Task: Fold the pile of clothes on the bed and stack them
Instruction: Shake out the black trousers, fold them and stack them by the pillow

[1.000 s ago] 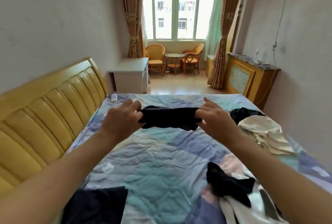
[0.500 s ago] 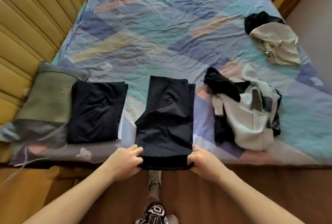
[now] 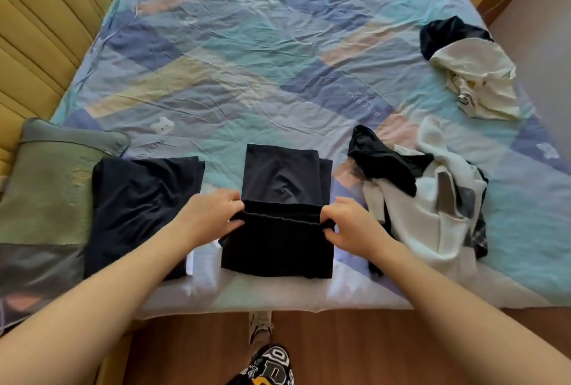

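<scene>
- A grey-green pillow [image 3: 46, 187] lies at the bed's 9 o'clock edge, against the yellow padded headboard [image 3: 37, 29].
- Just beside it, a folded dark navy garment [image 3: 139, 211] lies flat on the pastel patchwork bedsheet [image 3: 247, 60].
- The left hand [image 3: 210, 218] pinches the left end of the elastic waistband of the black trousers [image 3: 278, 242], which lie at 6 o'clock, the near half doubled over the rest.
- The right hand [image 3: 355, 227] pinches the waistband's right end; the hands are apart.
- At 3 o'clock sits a crumpled white-and-black clothes pile [image 3: 432, 199].
- At 1 o'clock lie a cream garment [image 3: 482, 82] and a black one [image 3: 448, 35], touching.
</scene>
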